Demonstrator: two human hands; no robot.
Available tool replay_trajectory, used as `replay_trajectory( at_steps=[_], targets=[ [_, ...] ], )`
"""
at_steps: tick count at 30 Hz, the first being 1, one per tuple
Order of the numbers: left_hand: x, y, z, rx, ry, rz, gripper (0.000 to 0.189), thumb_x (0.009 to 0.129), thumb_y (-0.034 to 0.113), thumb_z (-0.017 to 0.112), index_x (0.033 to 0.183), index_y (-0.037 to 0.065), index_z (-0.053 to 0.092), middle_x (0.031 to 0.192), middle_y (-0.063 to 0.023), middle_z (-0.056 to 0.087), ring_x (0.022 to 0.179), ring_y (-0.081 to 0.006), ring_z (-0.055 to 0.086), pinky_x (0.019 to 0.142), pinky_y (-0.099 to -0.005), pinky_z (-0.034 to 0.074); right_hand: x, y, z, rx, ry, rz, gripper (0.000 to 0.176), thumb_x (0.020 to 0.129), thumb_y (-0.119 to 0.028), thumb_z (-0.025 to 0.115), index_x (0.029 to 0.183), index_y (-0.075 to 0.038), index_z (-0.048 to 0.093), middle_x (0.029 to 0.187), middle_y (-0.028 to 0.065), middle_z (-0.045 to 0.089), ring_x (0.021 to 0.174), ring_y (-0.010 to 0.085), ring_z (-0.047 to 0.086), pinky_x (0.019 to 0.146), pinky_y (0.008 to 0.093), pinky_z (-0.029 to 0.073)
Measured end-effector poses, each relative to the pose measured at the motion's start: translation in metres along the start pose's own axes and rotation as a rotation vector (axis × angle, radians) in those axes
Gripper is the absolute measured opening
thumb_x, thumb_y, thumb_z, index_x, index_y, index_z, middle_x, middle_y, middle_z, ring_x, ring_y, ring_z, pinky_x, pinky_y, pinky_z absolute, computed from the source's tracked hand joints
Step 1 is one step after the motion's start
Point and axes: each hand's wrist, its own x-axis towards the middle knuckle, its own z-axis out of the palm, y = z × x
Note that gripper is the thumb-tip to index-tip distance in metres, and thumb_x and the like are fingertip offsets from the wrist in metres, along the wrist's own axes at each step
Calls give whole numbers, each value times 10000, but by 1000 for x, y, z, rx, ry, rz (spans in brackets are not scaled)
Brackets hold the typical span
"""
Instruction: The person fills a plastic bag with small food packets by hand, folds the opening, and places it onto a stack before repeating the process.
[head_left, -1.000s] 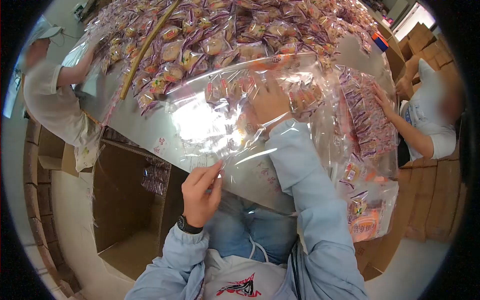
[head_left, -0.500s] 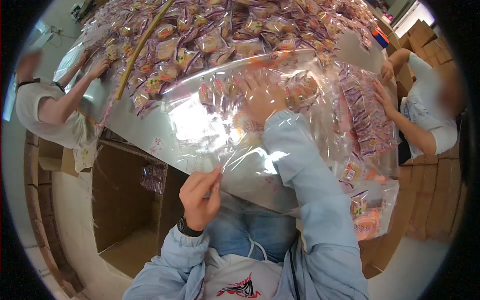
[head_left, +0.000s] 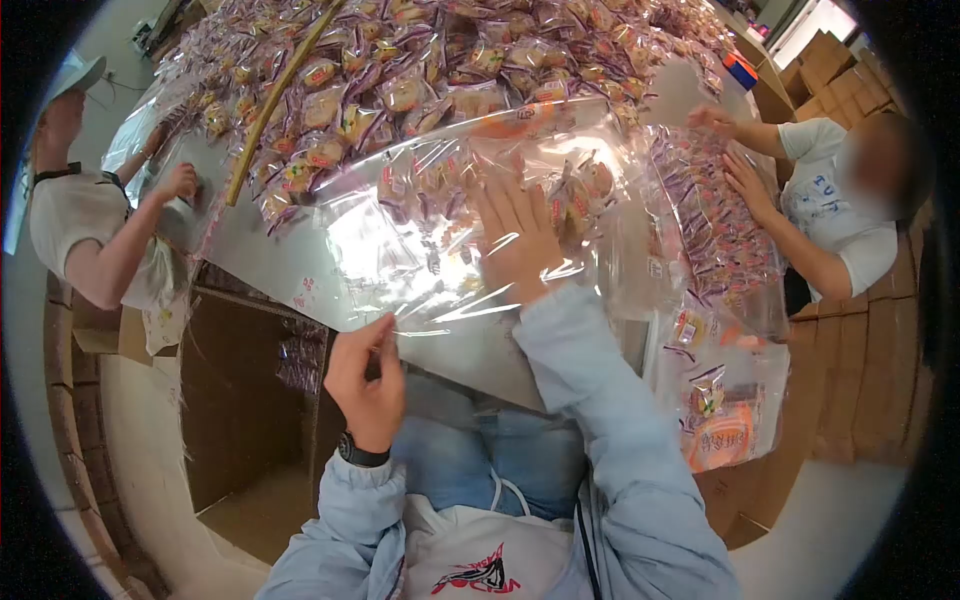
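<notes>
A large clear plastic bag (head_left: pixel 400 240) with orange print lies over the metal table, glaring with reflected light. Its near edge runs to the fingertips of my left hand (head_left: pixel 365 375), which are pinched together on the film. My right hand (head_left: pixel 520 240) is flat with fingers spread at the middle of the bag, the fingertips looking hazy through the film. Small wrapped pastries (head_left: pixel 580 200) in purple-edged packets show through the plastic beside and beyond my right fingers.
A large heap of wrapped pastries (head_left: pixel 480 60) covers the far table, with a wooden stick (head_left: pixel 275 110) along its left. A filled bag (head_left: pixel 715 215) lies to the right under a co-worker's hands (head_left: pixel 748 185). Another person (head_left: pixel 110 230) stands left. An open cardboard box (head_left: pixel 235 400) sits below.
My left hand has moved left and slightly up with the bag's edge. My right hand has shifted slightly towards me, its fingers pressed flatter. The left co-worker's hand has drawn back from the heap.
</notes>
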Motion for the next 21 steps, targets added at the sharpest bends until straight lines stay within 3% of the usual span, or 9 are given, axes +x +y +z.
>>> replay_trajectory(
  at_steps=[4,6,7,8,11,13,15,17,21],
  targets=[
    [14,-15,-10,46,91,19,193,927,-99,670,1098,-37,733,939,-103,717,860,-139,659,789,-272,516,-40,-23,-35,24,29,141,414,899,-88,593,1293,24,651,1446,209,581,1427,381,479,1217,591,332],
    [16,-31,-18,107,181,72,216,920,-88,686,1123,-25,725,1065,-120,699,968,-175,657,832,-287,518,-53,-27,-41,-1,8,188,387,859,-65,642,1232,28,688,1469,218,554,1433,376,466,1222,573,322],
    [17,-28,-21,154,230,82,239,916,-83,691,1145,-21,718,1142,-139,684,1037,-192,650,857,-293,517,-59,-31,-43,3,-6,235,471,832,-91,683,1288,18,641,1482,215,538,1439,394,446,1223,568,316],
    [14,-17,-17,325,388,139,283,904,-58,712,1180,3,709,1268,-170,625,1158,-278,602,903,-358,517,-65,-35,-44,5,-18,283,569,804,-117,723,1344,8,594,1495,212,521,1445,411,426,1224,562,310],
    [-46,-11,-20,317,380,439,319,859,5,766,1172,20,707,1288,-185,602,1175,-343,581,923,-451,511,-68,-39,-45,12,26,469,728,766,-168,786,1429,-15,527,1521,205,488,1454,435,394,1211,555,316],
    [-96,-5,-31,188,33,666,362,816,58,788,1166,32,698,1265,-183,610,1151,-370,584,928,-519,494,-67,-38,-44,-39,88,550,759,779,-183,778,1464,-22,495,1549,215,453,1460,439,384,1201,553,325],
    [-103,36,-25,-152,-425,723,415,794,102,790,1188,30,684,1269,-190,612,1153,-389,585,957,-548,482,-69,-37,-42,-145,132,572,766,815,-189,741,1504,-22,451,1592,237,402,1468,440,375,1197,549,330],
    [-118,43,14,-103,-625,294,441,826,106,762,1248,25,662,1297,-190,606,1210,-419,568,1022,-524,467,-66,-36,-45,-101,95,643,762,816,-182,751,1499,-19,457,1593,233,396,1460,446,380,1189,547,337],
    [-120,28,46,113,-437,226,484,842,114,760,1301,24,633,1350,-187,589,1317,-413,527,1095,-505,425,-65,-32,-49,28,34,589,818,766,-133,800,1499,-36,448,1574,213,410,1392,430,432,1173,500,374]
  ],
)
